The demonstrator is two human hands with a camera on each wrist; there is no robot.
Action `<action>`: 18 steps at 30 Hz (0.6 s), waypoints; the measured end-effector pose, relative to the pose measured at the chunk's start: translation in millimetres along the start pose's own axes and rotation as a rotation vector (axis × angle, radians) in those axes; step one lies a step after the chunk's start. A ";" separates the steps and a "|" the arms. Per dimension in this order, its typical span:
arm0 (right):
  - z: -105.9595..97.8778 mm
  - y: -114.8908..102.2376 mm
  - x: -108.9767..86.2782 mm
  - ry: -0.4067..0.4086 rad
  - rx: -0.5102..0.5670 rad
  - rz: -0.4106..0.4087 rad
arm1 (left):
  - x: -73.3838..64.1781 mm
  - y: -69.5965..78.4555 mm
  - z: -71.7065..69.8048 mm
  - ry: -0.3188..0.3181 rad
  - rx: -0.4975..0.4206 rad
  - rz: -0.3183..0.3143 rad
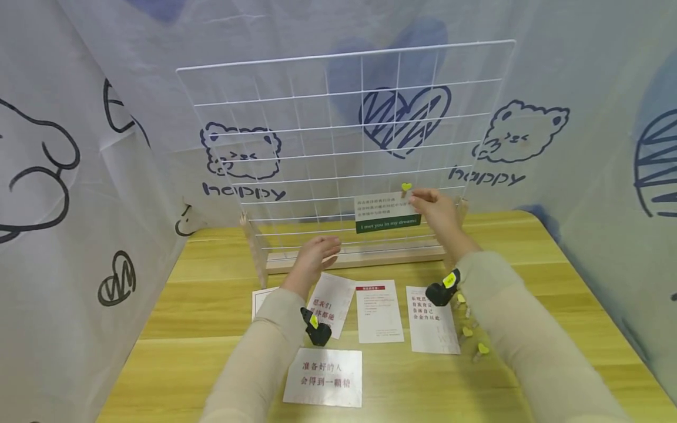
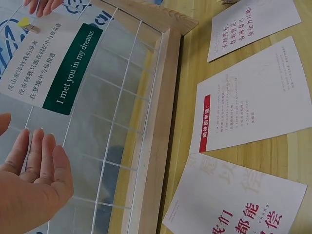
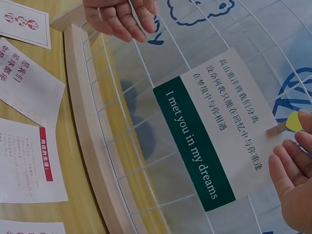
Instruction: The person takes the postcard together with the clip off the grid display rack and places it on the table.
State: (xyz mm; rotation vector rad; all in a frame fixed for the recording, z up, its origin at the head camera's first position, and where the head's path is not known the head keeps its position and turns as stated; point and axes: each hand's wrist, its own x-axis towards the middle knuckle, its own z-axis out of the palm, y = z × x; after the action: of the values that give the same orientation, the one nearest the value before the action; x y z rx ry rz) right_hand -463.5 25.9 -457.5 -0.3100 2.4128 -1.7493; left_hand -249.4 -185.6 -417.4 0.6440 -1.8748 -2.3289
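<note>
A white card with a green band (image 1: 388, 224), reading "I met you in my dreams", hangs on a white wire grid (image 1: 296, 158). A small wooden clip with a yellow heart (image 3: 293, 122) sits at the card's upper edge. Close beside that clip and the card's side is my right hand (image 1: 436, 212); a gap shows between thumb and fingers in the right wrist view, and whether a fingertip touches the card is unclear. My left hand (image 1: 315, 257) is held before the lower grid, left of the card, fingers extended and holding nothing.
Several printed cards lie on the wooden table (image 1: 174, 352), among them a red-headed card (image 1: 379, 311) and a front card (image 1: 324, 378). More heart clips (image 1: 481, 350) lie at the right by my forearm. A wooden base (image 1: 359, 257) supports the grid; patterned cloth hangs around.
</note>
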 end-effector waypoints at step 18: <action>-6.1 -97.7 -71.4 0.023 -0.065 -0.065 | 20.7 8.0 24.3 0.019 0.047 0.009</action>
State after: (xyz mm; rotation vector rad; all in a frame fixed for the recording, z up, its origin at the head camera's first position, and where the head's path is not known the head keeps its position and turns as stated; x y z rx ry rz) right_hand -387.8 20.0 -363.0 -0.3822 2.5074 -1.7119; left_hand -278.7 -172.0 -411.4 0.6584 -1.9256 -2.2710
